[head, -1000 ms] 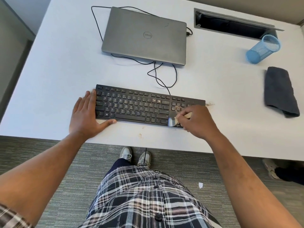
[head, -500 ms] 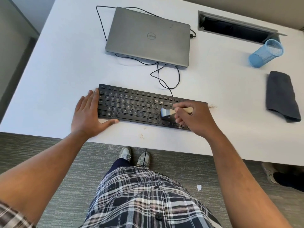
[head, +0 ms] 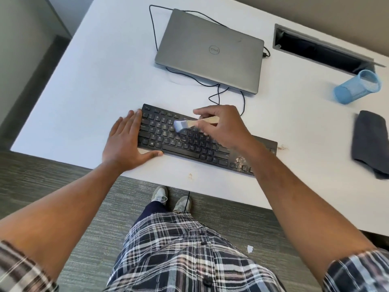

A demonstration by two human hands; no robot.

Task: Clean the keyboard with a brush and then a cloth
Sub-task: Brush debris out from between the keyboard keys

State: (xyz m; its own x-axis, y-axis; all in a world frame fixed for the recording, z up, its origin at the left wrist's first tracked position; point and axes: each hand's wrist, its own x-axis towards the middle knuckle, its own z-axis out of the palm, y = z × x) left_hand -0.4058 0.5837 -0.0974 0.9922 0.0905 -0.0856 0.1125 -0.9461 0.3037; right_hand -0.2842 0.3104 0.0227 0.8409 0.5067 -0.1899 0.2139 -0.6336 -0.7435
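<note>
Right now your right hand pinches the wooden handle of the brush, its pale bristles down on the upper left key rows of the black keyboard. Your left hand lies flat with the grip spread, fingers against the keyboard's left end and thumb along its near edge. Crumbs sit on the keys near the right end. Well to the right on the white bench lies the dark cloth, with a tipped blue mesh cup beyond it.
</note>
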